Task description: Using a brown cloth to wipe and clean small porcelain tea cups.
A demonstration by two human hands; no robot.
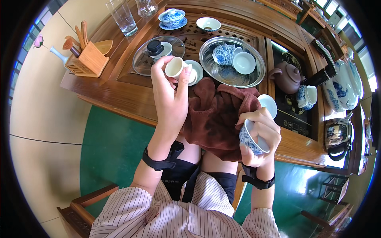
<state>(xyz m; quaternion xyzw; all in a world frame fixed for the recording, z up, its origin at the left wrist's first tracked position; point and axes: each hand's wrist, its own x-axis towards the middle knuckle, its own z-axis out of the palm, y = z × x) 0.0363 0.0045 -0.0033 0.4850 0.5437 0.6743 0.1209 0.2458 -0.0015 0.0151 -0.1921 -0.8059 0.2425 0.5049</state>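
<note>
My left hand (169, 89) is raised over the table's front part, thumb and fingers around a small cream-white cup (174, 67) tilted towards me. Beside that cup lies a pale saucer-like dish (196, 71), partly covered by my thumb. Lower on the right, my right hand (263, 136) grips a blue-and-white porcelain cup (249, 139), with fingers bent into its mouth. A reddish-brown towel (208, 125) with dark damp patches drapes over the table edge between my hands; its right side meets my right fingers. Just behind them is a white cup (268, 104).
A steel basin (205, 59) holds several cups. Left of it rests a glass lid (143, 56); behind stand a lidded gaiwan (172, 19) and a bowl (208, 24). To the right are a clay teapot (287, 78), a small pitcher (306, 96) and a glass kettle (338, 136). A wooden tool holder (89, 61) stands left.
</note>
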